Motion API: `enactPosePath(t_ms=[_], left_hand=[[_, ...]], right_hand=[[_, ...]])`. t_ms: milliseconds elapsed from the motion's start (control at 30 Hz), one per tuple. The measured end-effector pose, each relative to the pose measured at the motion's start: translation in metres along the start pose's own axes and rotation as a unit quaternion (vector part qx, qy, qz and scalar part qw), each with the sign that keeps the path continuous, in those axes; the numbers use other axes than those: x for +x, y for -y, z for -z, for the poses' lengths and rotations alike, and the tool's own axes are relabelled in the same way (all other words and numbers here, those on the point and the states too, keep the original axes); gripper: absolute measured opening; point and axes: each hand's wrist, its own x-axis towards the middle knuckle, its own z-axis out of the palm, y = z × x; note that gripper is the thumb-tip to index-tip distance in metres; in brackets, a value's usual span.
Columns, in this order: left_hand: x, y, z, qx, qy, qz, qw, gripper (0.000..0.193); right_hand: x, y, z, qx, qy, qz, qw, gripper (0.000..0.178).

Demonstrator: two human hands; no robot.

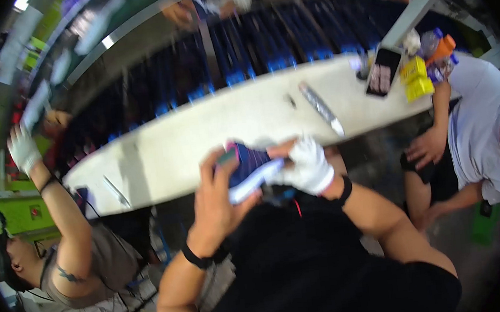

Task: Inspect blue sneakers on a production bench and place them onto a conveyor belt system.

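Observation:
A dark blue shoe (251, 160) with pink trim and a white sole is held between my hands, above the near edge of the white table. My bare left hand (213, 198) is closed around one end of the shoe, fingers on the upper and thumb by the sole. My right hand (306, 165), in a white glove with bare fingertips showing, grips the other end. Its fingers partly cover that end, and motion blur hides fine detail.
On the white table (185, 168) lie a silver marker-like tube (321, 110), a phone (384, 71), yellow boxes (416, 80) and a thin white tool (116, 192). Beyond runs a dark rack (234, 49) with blue parts. A person (85, 256) sits left, another (481, 121) right.

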Motion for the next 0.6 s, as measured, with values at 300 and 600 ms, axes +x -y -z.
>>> enactPosePath(t_ms=[300,600], left_hand=[[0.04,0.038,0.059,0.048,-0.209,-0.145,0.966,0.075],[0.365,0.033,0.286,0.414,-0.474,-0.311,0.712,0.071]], right_hand=[[-0.05,-0.13,0.076,-0.218,-0.368,-0.16,0.89,0.111],[-0.035,-0.194,0.112,-0.258,-0.356,-0.329,0.836,0.122]])
